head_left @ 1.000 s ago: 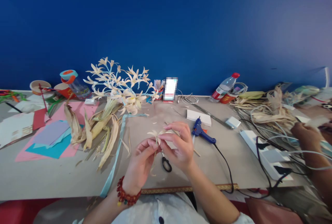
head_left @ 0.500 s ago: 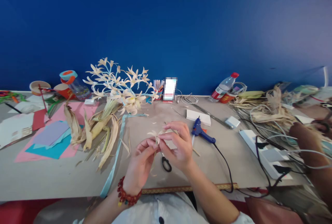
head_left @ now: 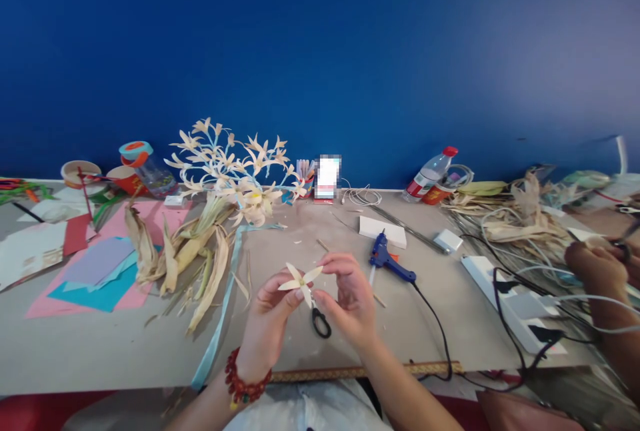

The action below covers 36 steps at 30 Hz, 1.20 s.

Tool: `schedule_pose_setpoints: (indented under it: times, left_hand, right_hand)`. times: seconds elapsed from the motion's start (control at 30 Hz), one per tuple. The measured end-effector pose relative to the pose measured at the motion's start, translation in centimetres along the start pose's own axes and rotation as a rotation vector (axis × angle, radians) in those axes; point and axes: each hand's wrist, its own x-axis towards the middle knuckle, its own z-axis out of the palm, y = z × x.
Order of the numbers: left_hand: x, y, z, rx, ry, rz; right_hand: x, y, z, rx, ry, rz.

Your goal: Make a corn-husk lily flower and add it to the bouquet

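Pinched in my left hand point(head_left: 270, 311) is a small cream flower point(head_left: 301, 282) with narrow pointed petals, facing up; it looks made of corn husk. My left fingers are closed at its base, which the thumb partly hides. My right hand point(head_left: 350, 298) is just right of the flower, thumb and forefinger apart, the forefinger at the tip of one petal. Below and between my hands, scissors point(head_left: 321, 323) lie on the table with a black handle loop showing. A blue glue gun point(head_left: 387, 256) rests to the right of my right hand.
Behind my left hand stands a bunch of similar flowers point(head_left: 240, 171) on pale blue stems. Corn husks point(head_left: 200, 251) and coloured paper point(head_left: 100, 278) lie left. On the right are a power strip point(head_left: 510, 304), cables and a bottle point(head_left: 430, 174). A co-worker's hand point(head_left: 597, 271) works at far right.
The flower has turned to face up, its petals now spread into view. My right fingers have moved off its centre and opened. The co-worker's hand has shifted slightly.
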Motion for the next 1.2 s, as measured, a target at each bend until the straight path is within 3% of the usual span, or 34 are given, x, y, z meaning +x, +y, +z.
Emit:
schedule_pose_setpoints:
  times: [0.27,1.2]
  left_hand:
    - [-0.22,0.26,0.03,0.096,-0.100,0.117]
    - [-0.32,0.23,0.03,0.186,-0.086,0.145]
  right_hand:
    - [0.44,-0.33,0.44,0.134,-0.093,0.056]
    - [0.62,-0.20,0.20,0.148,-0.107,0.060]
